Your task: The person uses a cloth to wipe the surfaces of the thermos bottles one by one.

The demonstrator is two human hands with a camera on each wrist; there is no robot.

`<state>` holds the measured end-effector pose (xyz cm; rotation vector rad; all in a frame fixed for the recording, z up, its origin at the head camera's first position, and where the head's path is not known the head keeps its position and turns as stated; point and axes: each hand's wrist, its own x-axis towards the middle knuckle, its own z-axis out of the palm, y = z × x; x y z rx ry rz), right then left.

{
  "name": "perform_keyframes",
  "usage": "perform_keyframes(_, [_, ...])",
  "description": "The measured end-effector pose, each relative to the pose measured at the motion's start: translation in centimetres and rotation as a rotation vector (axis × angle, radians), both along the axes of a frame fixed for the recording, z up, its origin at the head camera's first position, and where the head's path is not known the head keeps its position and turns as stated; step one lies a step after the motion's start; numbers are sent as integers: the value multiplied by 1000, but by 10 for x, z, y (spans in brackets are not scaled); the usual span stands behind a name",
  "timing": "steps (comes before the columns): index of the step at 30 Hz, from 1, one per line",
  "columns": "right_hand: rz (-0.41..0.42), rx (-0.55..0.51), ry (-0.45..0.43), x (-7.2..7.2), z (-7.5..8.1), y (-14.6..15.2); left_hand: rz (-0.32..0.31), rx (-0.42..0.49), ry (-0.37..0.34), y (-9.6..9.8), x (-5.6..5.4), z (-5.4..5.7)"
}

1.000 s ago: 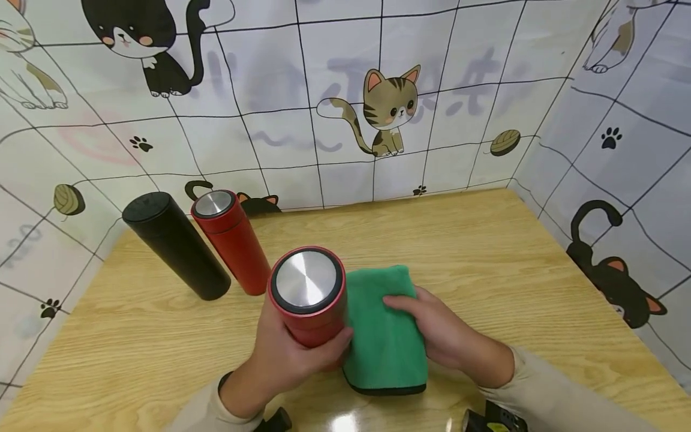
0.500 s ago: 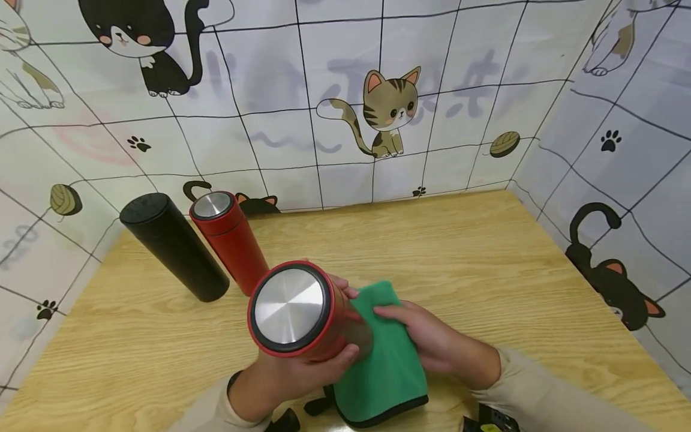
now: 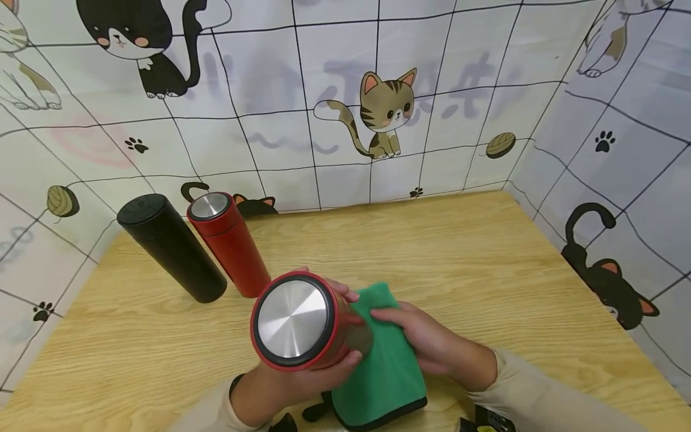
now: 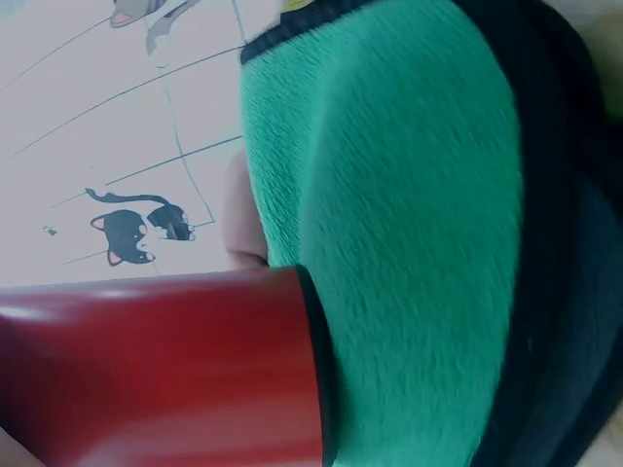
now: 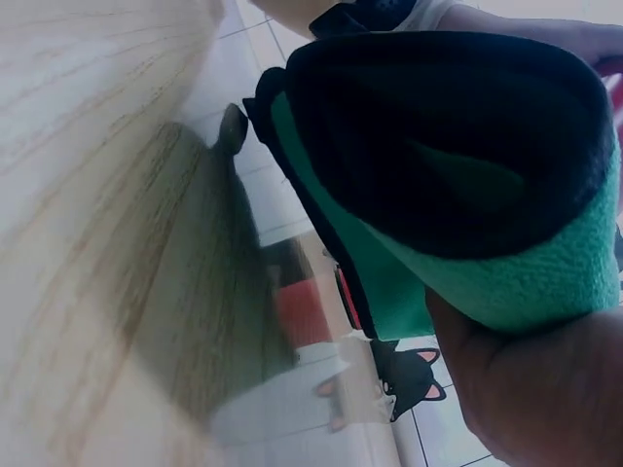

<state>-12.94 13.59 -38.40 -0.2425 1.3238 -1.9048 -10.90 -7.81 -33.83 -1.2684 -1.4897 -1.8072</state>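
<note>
My left hand (image 3: 297, 384) grips a red thermos flask (image 3: 353, 327), its thumb and fingers wrapped round the body. The flask is tilted, with its silver-topped, black-rimmed lid towards the head camera and its base pointing at the cloth. In my right hand (image 3: 432, 339) is a folded green cloth (image 3: 385, 366) with black edging, thumb on top. The left wrist view shows the flask's black base edge (image 4: 316, 360) up against the fuzzy green cloth (image 4: 409, 214). From the right wrist view, the cloth (image 5: 526, 282) is folded into a loop, its inside dark.
Behind and to the left, a black bottle (image 3: 173, 249) and another red thermos flask (image 3: 232, 246) stand close together on the wood-grain table (image 3: 475, 252). Cat-patterned sheeting (image 3: 259, 138) rises at the back and both sides.
The held flask has tipped from near upright, its lid swinging left and towards the viewer and its base towards the cloth. The cloth has slanted and come slightly nearer. Little differs over the last half second.
</note>
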Motion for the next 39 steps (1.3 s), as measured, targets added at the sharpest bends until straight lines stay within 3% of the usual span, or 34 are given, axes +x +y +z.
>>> perform_keyframes(6, [-22, -5, 0, 0, -1, -2, 153, 1, -16, -6, -4, 1])
perform_keyframes(9, [-37, 0, 4, 1, -3, -4, 161, -4, -26, -8, -2, 0])
perform_keyframes(12, [-51, 9, 11, 2, -4, -7, 170, -11, 8, -8, -2, 0])
perform_keyframes(16, [-80, 63, 36, 2, -5, -8, 184, -13, 3, -7, -10, 3])
perform_keyframes(18, [-77, 143, 110, -1, -5, -6, 196, -1, -47, -9, -17, 4])
perform_keyframes(21, [-37, 292, 269, -6, -4, 0, 203, 6, -189, -12, -28, 7])
perform_keyframes(26, [19, 515, 520, -17, -5, 14, 272, -73, -402, -13, -50, 10])
perform_keyframes(31, [39, 638, 683, -22, -6, 18, 343, -159, -504, -11, -75, 8])
perform_keyframes(39, [74, 753, 817, -25, -5, 16, 440, -218, -580, -9, -102, -3])
